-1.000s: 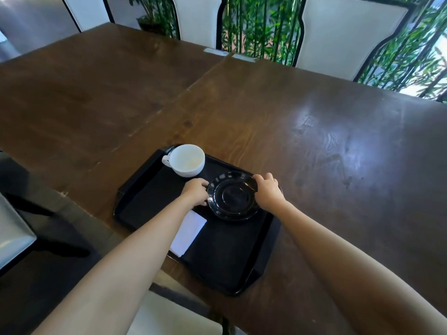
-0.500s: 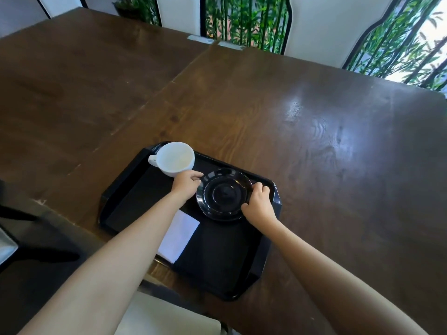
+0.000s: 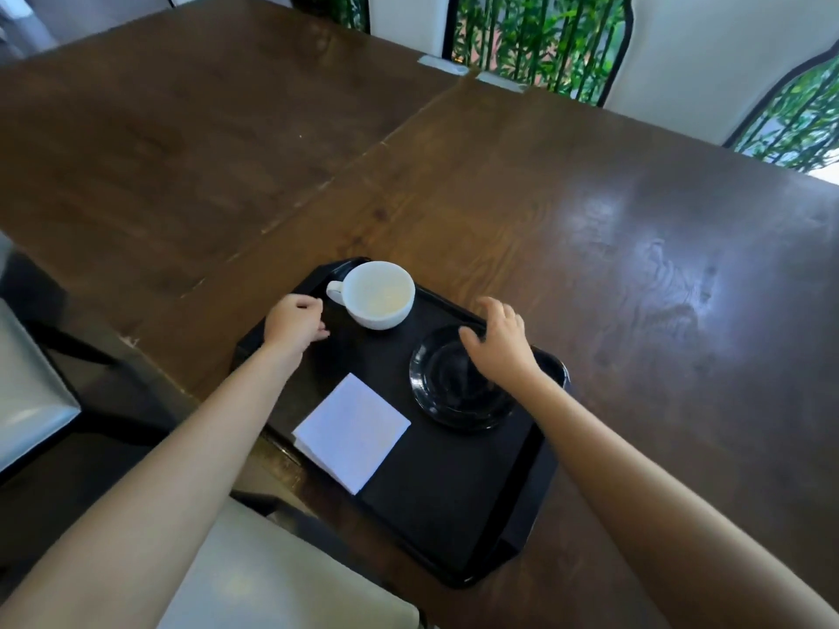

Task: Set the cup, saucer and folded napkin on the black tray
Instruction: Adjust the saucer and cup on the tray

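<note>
The black tray (image 3: 454, 506) lies at the near edge of the dark wooden table. A white cup (image 3: 377, 294) stands upright in its far left corner, handle to the left. The black saucer (image 3: 436, 392) lies flat on the tray's right side. A folded white napkin (image 3: 352, 431) rests at the tray's near left edge. My left hand (image 3: 293, 323) hovers just left of the cup, fingers curled, holding nothing. My right hand (image 3: 499, 342) is spread above the saucer's far right part, fingers apart, not gripping it.
The wooden table (image 3: 590, 220) stretches far and right, with a seam to a second tabletop at the left. A pale chair seat (image 3: 281, 578) is below the near edge, another grey seat (image 3: 27, 392) at the left. Bamboo plants stand behind the far edge.
Both hands have let go of the saucer, which now lies on the tray. My left hand moved left to beside the cup; my right hand lifted above the saucer.
</note>
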The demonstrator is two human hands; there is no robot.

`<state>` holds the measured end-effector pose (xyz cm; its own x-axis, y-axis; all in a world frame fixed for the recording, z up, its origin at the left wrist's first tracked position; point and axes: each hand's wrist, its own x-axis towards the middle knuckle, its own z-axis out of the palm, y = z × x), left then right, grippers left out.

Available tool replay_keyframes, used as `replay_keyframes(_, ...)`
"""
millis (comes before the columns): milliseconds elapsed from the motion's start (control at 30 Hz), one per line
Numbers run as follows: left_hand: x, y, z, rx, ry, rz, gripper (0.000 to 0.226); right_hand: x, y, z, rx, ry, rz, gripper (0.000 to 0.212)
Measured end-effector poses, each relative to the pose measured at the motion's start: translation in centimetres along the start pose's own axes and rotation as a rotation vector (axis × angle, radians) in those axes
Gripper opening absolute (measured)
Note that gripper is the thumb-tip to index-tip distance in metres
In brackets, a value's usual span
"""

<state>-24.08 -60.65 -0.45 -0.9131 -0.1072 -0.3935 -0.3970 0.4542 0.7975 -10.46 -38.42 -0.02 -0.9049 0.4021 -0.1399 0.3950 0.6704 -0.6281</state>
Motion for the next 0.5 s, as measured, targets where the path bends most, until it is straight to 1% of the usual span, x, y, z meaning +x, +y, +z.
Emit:
replay_keyframes(33, 0.5, 0.3, -0.2, -0.027, 0.017, -0.015, 0.028, 1.4, -0.8, 0.3, 0.025, -0.067, -0.027, 0.054)
replay_keyframes(67, 0.7, 0.6, 0.0, -0.055, 0.0, -0.042, 0.031, 2.7, -1.5, 0.7, 0.05, -0.124, -0.046, 0.054)
replay_keyframes(133, 0.4, 0.7, 1.3, -0.116, -0.091, -0.106, 0.036, 5.1, -2.7, 1.8, 0.111, -0.21, -0.05, 0.054)
replay_keyframes(200, -0.1, 0.4, 3.0, -0.198, -0.162, -0.127, 0.037, 6.9, -3.5, 2.8, 0.161, -0.296, -0.032, 0.058)
replay_keyframes(233, -0.4, 0.2, 3.7, -0.238, -0.166, -0.123, 0.037, 7.5, -3.7, 3.2, 0.185, -0.338, -0.028, 0.062)
replay_keyframes(300, -0.6, 0.0, 4.6, -0.285, -0.122, -0.107, 0.036, 7.9, -3.9, 3.9, 0.234, -0.393, -0.052, 0.066)
replay_keyframes(367, -0.6, -0.1, 4.9, -0.295, -0.088, -0.086, 0.035, 7.7, -4.0, 4.6, 0.271, -0.373, -0.094, 0.065)
replay_keyframes(500, -0.5, -0.4, 4.7, -0.317, -0.096, -0.059, 0.034, 6.8, -3.4, 5.7, 0.363, -0.276, -0.104, 0.068)
